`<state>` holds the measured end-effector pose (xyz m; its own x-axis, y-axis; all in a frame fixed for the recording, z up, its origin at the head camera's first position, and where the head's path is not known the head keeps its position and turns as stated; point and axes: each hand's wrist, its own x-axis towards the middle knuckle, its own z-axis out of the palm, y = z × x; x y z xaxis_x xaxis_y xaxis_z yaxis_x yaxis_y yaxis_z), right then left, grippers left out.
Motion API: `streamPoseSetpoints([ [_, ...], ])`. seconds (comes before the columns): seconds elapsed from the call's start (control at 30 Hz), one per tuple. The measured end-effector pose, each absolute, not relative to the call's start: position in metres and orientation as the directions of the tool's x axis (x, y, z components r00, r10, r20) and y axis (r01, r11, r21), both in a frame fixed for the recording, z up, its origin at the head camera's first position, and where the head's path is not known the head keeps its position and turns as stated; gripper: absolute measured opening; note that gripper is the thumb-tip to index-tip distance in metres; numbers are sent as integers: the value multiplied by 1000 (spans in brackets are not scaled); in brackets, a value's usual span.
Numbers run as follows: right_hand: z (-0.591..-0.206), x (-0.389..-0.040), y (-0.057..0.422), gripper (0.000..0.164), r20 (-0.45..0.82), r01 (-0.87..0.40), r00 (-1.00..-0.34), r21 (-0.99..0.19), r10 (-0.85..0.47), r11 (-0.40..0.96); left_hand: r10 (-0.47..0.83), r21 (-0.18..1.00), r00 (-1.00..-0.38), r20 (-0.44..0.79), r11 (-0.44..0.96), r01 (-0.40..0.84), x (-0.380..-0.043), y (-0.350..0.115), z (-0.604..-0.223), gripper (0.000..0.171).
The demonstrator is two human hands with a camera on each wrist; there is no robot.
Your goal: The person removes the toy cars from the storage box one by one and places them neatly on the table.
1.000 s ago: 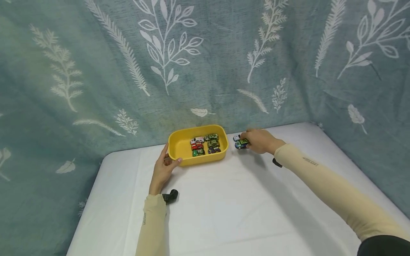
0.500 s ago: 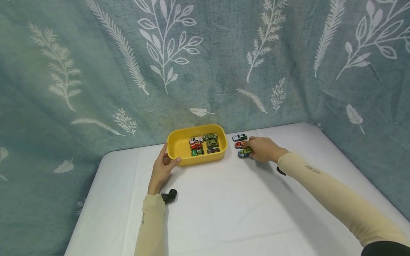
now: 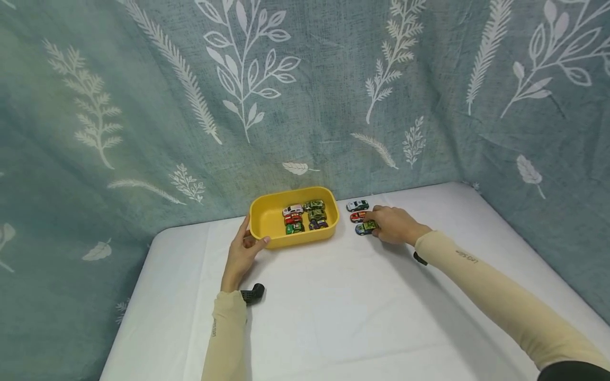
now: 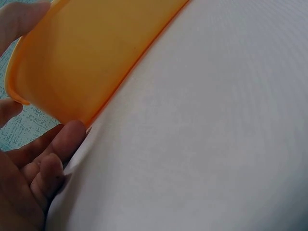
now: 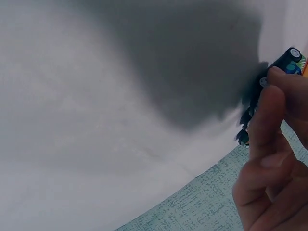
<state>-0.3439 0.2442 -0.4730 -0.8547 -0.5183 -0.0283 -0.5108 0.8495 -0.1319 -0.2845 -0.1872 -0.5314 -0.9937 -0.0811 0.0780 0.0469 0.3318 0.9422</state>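
My left hand [image 3: 240, 257] holds the left end of a yellow plastic bin [image 3: 268, 221], thumb over the front rim and fingers along the outer side. In the left wrist view, fingertips [image 4: 72, 137] touch the bin's lower edge. To the right of the bin, my right hand [image 3: 395, 225] pinches a green-and-blue toy car [image 3: 365, 228] from its right end. The right wrist view shows this car's wheels [image 5: 294, 53] beside the thumb and finger. Behind it are a red toy car [image 3: 357, 217] and a white-and-green toy car [image 3: 357, 205], lined up front to back.
Inside the bin, several toy cars [image 3: 293, 218] stand in two columns toward the right half. A white cloth [image 3: 324, 307] covers the table. Just behind the bin, a green leaf-patterned curtain [image 3: 329, 106] hangs along the table's back edge.
My right hand has moved toward me with the green-and-blue car, bringing the red and white cars into view behind it. My left hand stays on the bin.
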Motion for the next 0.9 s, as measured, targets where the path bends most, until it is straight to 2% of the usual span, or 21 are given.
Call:
streamPoseSetpoints([
  [0.77, -482, -342, 245, 48, 51, -485, -872, -222, -486, 846, -77, 948, -993, 91, 311, 63, -287, -189, -532, 97],
  [0.9, -479, -345, 240, 44, 78, -481, -875, -238, -477, 844, -74, 947, -992, 102, 314, 74, -288, -189, -532, 96],
])
